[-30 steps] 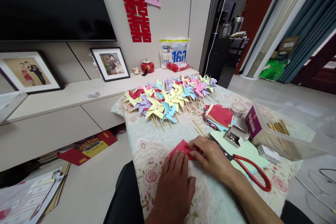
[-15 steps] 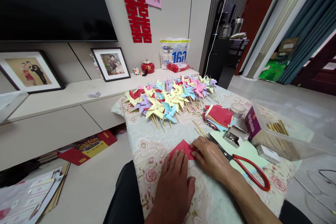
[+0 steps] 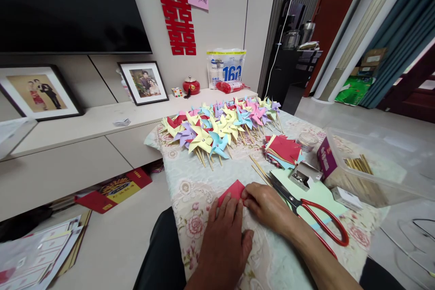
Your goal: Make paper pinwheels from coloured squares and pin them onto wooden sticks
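Observation:
A folded red paper square (image 3: 232, 189) lies on the floral tablecloth (image 3: 190, 190) near the front edge. My left hand (image 3: 222, 240) lies flat, its fingertips pressing the paper's near side. My right hand (image 3: 268, 206) presses the paper's right edge with its fingertips. Most of the paper is hidden under both hands. Red-handled scissors (image 3: 306, 213) rest just right of my right hand on a pale green sheet (image 3: 319, 192).
A heap of coloured paper pinwheels (image 3: 217, 127) on sticks covers the table's far side. A stack of red paper squares (image 3: 283, 150), a small open box (image 3: 304, 176), loose sticks (image 3: 258, 168) and a clear tub of sticks (image 3: 367, 167) stand to the right. A low cabinet (image 3: 84, 145) runs along the left.
My right hand has slid left and nearer along the red paper's edge, uncovering the scissors' blades. My left hand has stayed on the paper.

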Action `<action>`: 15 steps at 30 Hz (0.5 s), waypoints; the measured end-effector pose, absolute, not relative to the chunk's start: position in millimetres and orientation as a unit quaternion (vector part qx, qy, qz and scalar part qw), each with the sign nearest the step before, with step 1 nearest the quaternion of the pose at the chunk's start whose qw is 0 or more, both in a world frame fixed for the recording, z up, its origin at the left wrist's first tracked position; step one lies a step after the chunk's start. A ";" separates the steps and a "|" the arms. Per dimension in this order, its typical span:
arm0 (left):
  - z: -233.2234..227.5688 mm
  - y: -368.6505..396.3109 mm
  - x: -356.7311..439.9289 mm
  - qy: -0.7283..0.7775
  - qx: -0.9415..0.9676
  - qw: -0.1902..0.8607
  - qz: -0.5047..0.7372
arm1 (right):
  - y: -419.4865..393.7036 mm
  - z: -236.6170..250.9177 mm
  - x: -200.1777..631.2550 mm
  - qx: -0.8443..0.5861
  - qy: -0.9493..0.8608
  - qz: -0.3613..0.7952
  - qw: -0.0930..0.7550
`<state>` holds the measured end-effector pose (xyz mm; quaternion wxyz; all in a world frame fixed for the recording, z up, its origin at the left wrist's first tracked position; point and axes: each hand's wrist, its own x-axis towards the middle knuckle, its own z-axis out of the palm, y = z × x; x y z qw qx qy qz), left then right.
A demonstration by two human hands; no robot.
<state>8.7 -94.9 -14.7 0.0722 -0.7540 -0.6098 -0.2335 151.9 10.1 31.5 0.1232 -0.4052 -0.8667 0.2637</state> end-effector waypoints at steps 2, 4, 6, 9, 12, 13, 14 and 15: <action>-15.3 -95.8 9.6 -0.610 -0.752 0.081 -0.237 | 10.8 30.0 151.0 -0.411 -0.865 0.262 0.120; -16.0 -97.4 10.4 -0.610 -0.749 0.096 -0.240 | 10.9 29.4 149.8 -0.421 -0.861 0.259 0.119; -17.1 -99.4 10.8 -0.611 -0.745 0.112 -0.243 | 10.0 28.9 148.0 -0.431 -0.858 0.253 0.119; -19.3 -102.3 10.5 -0.617 -0.737 0.133 -0.243 | 7.9 27.4 144.8 -0.444 -0.853 0.246 0.120; -20.7 -104.5 9.7 -0.626 -0.730 0.143 -0.233 | 7.1 25.3 143.0 -0.452 -0.850 0.244 0.118; -20.7 -105.0 9.6 -0.630 -0.728 0.143 -0.230 | 7.3 24.7 142.9 -0.453 -0.849 0.245 0.118; -20.6 -105.5 9.6 -0.634 -0.725 0.142 -0.228 | 7.8 24.3 143.3 -0.455 -0.848 0.246 0.117; -20.2 -105.9 9.9 -0.637 -0.723 0.140 -0.228 | 8.4 24.2 143.9 -0.456 -0.847 0.247 0.117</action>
